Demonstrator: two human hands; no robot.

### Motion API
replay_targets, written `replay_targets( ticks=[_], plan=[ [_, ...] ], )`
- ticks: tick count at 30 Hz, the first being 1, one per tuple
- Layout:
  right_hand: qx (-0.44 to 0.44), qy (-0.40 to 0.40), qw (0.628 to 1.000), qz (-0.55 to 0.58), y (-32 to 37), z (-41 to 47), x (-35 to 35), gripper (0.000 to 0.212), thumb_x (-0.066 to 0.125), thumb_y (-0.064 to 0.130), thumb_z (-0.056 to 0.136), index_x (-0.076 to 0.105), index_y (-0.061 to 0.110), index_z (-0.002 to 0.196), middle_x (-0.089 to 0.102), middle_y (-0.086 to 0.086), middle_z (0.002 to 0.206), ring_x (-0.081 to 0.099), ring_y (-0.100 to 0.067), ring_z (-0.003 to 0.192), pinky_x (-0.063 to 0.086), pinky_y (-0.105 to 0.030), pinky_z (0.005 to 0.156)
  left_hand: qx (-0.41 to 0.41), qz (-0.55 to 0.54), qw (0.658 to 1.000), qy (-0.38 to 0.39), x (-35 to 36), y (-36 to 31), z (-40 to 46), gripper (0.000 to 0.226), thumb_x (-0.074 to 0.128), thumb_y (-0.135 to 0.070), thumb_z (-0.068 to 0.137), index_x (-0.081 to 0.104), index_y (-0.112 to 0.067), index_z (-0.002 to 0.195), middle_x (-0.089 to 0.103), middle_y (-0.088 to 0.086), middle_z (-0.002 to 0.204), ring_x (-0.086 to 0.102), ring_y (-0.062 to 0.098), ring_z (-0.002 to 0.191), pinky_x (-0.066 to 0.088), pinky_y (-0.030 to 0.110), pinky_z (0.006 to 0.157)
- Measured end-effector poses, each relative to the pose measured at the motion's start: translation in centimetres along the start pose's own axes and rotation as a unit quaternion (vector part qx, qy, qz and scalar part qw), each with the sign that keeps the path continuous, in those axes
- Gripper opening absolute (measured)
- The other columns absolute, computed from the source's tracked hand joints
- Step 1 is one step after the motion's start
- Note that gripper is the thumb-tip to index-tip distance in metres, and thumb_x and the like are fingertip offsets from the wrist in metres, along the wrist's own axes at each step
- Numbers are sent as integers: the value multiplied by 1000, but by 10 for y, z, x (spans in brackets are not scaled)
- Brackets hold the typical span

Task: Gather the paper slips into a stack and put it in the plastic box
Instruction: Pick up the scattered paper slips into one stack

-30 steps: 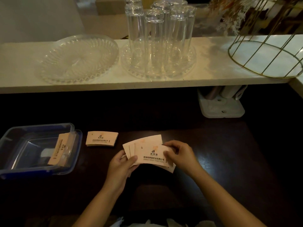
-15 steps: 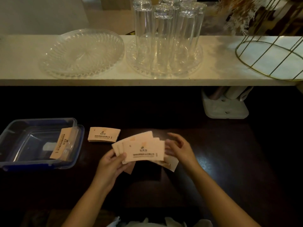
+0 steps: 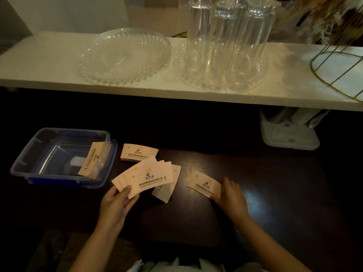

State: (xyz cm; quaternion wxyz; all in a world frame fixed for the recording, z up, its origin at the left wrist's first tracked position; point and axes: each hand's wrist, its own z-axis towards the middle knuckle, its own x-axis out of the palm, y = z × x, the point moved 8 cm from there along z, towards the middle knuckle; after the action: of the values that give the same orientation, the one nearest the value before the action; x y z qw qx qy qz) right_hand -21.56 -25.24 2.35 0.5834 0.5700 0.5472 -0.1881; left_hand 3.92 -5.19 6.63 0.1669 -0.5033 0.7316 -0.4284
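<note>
The left hand (image 3: 115,203) is closed in a pinch, thumb on top, on the lower-left corner of a fan of pale peach printed paper slips (image 3: 147,177). Holding one corner leaves the fan's free edges spread toward 2 o'clock, so further slips can be slid in. One more peach slip (image 3: 167,185) juts out beneath the fan toward 5 o'clock; whether it is gripped or lying on the dark wooden tabletop (image 3: 275,183) cannot be told in this dim view.

The right hand (image 3: 231,195) lies flat and mostly open, fingertips pressing the right end of a single peach slip (image 3: 203,184) at 3 o'clock of the fan. It looks positioned to drag or lift that slip, not yet to hold it.

A small squared pile of peach slips (image 3: 138,153) rests on the tabletop at 12 o'clock of the fan. The clear rectangular plastic box with blue rim (image 3: 25,161) sits at 9 o'clock, open, with one peach slip leaning (image 3: 92,159) against its right wall.

Clearance: the tabletop between the hands is bare, and the path from fan to box is short and unobstructed. The white shelf edge (image 3: 137,89) overhangs at 12 o'clock, well apart from the working area.
</note>
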Motion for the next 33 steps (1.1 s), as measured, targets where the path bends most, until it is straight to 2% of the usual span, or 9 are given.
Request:
replay_targets(
  ticks=[2, 5, 8, 14, 17, 22, 28, 30, 33],
  plan=[
    [29, 7, 992, 119, -3, 1, -5, 21, 62, 13, 84, 52, 10, 101, 62, -11, 107, 57, -18, 88, 41, -8, 45, -1, 2, 1000, -7, 0, 1, -1, 39, 48, -3, 88, 49, -13, 126, 63, 5, 97, 55, 25, 106, 43, 40, 88],
    [54, -22, 931, 359, -5, 0, -29, 15, 54, -1, 86, 59, 9, 96, 64, -6, 91, 64, -29, 91, 51, -9, 52, 3, 11, 1000, -10, 0, 2, -3, 38, 49, -3, 88, 49, -13, 125, 63, 5, 98, 55, 25, 106, 44, 41, 88],
    [-12, 2, 870, 492, 27, -4, -60, 20, 56, -4, 85, 62, 11, 97, 65, -7, 92, 63, -22, 84, 54, -19, 56, 7, 19, 1000, -4, 5, 3, -7, 36, 49, -3, 88, 50, -12, 123, 63, 6, 99, 56, 25, 105, 45, 41, 88],
    [-94, 33, 940, 326, 91, -8, -55, 20, 60, 3, 84, 61, 20, 96, 60, 12, 88, 60, -7, 82, 54, -16, 59, 15, 41, 998, 52, 29, 4, -15, 26, 49, -3, 88, 56, -16, 110, 64, 8, 103, 60, 21, 98, 49, 36, 79],
    [-61, 32, 956, 286, 96, -5, -39, 30, 62, 10, 84, 58, 18, 113, 61, 3, 102, 59, -8, 86, 54, -16, 61, 26, 38, 997, 69, 33, 0, -19, 25, 48, -2, 88, 57, -20, 103, 64, 8, 104, 61, 20, 98, 50, 34, 78],
    [-56, 67, 952, 295, 110, -1, -17, 41, 65, 13, 82, 56, 19, 121, 64, 2, 113, 59, -7, 89, 47, -9, 62, 26, 31, 996, 74, 28, -2, -20, 23, 49, -3, 88, 58, -21, 99, 65, 10, 105, 61, 21, 100, 51, 35, 77],
    [-72, 89, 945, 307, 125, 1, 1, 31, 63, 17, 84, 57, 20, 114, 62, 9, 95, 56, 1, 78, 47, -7, 54, 36, 57, 998, 21, 6, -5, -19, 24, 55, 1, 83, 59, -19, 97, 66, 8, 101, 62, 19, 94, 51, 33, 74],
    [-67, 43, 960, 268, 121, 9, 0, 38, 63, 24, 84, 55, 17, 121, 63, 3, 100, 58, -5, 87, 48, -9, 63, 34, 40, 999, -13, -11, -7, -17, 29, 55, 1, 83, 57, -15, 108, 65, 10, 105, 61, 22, 98, 50, 35, 76],
    [-108, 1, 992, 72, 115, 23, 15, 61, 66, 35, 80, 41, 16, 132, 48, -7, 136, 41, -22, 125, 40, -34, 99, 30, 8, 997, -64, -41, -11, -15, 38, 54, -1, 84, 52, -13, 120, 63, 9, 105, 58, 25, 104, 47, 39, 84]
  ],
)
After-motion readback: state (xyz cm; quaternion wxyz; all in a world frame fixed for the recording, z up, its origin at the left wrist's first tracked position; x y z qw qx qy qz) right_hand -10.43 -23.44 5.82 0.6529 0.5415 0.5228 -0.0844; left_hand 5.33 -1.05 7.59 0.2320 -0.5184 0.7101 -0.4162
